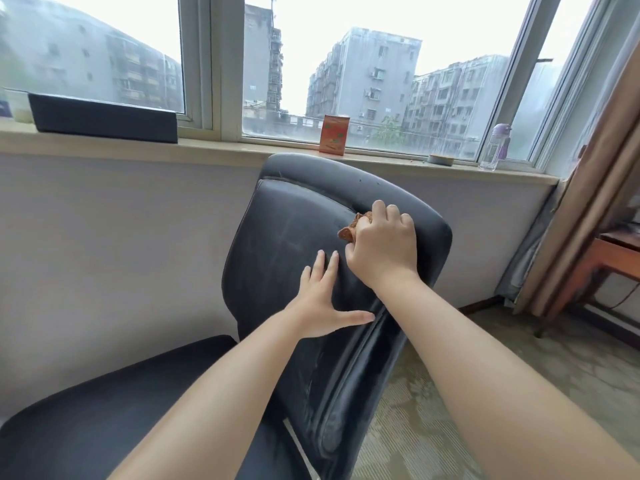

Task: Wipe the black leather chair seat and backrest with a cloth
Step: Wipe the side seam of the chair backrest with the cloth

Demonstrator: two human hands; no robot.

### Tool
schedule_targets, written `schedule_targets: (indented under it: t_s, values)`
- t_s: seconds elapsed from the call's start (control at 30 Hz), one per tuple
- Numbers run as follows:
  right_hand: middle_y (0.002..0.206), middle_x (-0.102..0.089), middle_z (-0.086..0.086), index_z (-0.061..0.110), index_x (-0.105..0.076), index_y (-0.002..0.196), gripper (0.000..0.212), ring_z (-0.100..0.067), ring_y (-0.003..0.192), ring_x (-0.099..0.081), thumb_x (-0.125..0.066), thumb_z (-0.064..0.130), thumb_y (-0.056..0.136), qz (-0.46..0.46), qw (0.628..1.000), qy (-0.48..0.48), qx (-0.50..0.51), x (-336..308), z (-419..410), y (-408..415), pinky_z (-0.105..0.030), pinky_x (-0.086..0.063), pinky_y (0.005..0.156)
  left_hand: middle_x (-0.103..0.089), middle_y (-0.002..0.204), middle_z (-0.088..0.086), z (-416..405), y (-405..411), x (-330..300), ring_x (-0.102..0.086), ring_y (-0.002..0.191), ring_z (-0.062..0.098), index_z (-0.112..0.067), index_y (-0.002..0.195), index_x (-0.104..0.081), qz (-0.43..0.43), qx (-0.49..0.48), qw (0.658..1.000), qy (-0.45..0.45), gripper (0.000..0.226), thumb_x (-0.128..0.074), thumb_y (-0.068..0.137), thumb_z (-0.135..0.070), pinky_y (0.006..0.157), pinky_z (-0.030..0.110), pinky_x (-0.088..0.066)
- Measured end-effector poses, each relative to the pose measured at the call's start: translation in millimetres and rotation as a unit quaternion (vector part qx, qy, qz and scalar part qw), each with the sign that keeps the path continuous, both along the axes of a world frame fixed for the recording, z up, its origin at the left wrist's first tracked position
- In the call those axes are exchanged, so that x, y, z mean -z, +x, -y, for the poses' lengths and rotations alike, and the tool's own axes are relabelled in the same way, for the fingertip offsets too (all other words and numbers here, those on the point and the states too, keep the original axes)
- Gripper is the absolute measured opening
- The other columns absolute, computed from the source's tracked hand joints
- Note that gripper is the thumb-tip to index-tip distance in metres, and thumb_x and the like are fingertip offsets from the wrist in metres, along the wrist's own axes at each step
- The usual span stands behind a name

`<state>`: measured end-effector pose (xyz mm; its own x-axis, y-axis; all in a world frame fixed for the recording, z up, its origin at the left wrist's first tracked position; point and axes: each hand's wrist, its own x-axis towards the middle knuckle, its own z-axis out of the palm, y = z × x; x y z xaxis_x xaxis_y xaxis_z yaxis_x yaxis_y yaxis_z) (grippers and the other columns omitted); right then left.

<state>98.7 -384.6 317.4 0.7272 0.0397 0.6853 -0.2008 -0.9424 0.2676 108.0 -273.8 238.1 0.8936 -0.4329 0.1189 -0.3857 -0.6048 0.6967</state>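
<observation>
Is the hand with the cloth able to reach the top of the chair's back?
Probably yes. The right hand already presses the cloth just under the backrest's top edge, and nothing lies between them.

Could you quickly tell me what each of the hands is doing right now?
Left hand: open, fingers flat on the backrest.
Right hand: gripping the cloth against the backrest.

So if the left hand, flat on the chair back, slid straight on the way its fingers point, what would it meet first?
Most likely the right hand, which grips a crumpled orange-brown cloth just beyond the left hand's fingertips on the black leather backrest. Depth is hard to judge, but both seem to lie on that surface.
</observation>
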Motion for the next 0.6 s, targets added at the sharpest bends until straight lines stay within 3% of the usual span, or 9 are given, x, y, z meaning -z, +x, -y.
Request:
schedule_targets:
  t_s: [0.1,0.23,0.3,0.6]
  values:
    - [0.080,-0.060,-0.007,0.010,-0.071,0.070,0.029,-0.026,0.070,-0.057,-0.074,0.037,0.060,-0.018,0.999,-0.027,0.007,-4.0,3.4,-12.3,-0.030,-0.044,0.063,0.026,0.157,-0.007,0.3,-1.4,-5.2,0.020,0.146,0.023,-0.028,0.151,0.016,-0.007,-0.007,1.000,0.008,0.126,-0.074,0.069,-0.061,0.119,0.049,-0.008]
    - [0.110,-0.053,-0.008,0.009,-0.064,0.108,0.034,-0.027,0.097,-0.052,-0.048,0.032,0.088,-0.067,0.996,-0.063,0.004,-15.6,4.5,-28.8,-0.035,-0.038,0.080,0.024,0.158,-0.006,-0.6,-5.0,-11.4,0.015,0.147,0.023,-0.026,0.151,0.015,-0.016,-0.004,1.000,0.015,0.129,-0.077,0.067,-0.059,0.120,0.049,-0.011]
    - [0.117,-0.048,-0.009,0.008,-0.059,0.117,0.036,-0.027,0.106,-0.047,-0.042,0.027,0.091,-0.088,0.995,-0.048,-0.009,-22.4,2.8,-34.7,-0.035,-0.036,0.083,0.023,0.158,-0.007,-2.4,-6.1,-12.4,0.013,0.147,0.022,-0.026,0.152,0.013,-0.016,-0.002,1.000,0.016,0.129,-0.077,0.067,-0.060,0.119,0.049,-0.012]
    - [0.123,-0.041,-0.007,0.008,-0.055,0.122,0.037,-0.027,0.112,-0.038,-0.037,0.021,0.093,-0.119,0.992,-0.017,-0.026,-24.1,-0.7,-12.4,-0.035,-0.034,0.092,0.016,0.159,-0.009,-6.9,21.9,-11.2,0.009,0.148,0.019,-0.029,0.153,0.005,0.011,-0.025,0.999,-0.022,0.121,-0.072,0.067,-0.065,0.119,0.049,-0.014]
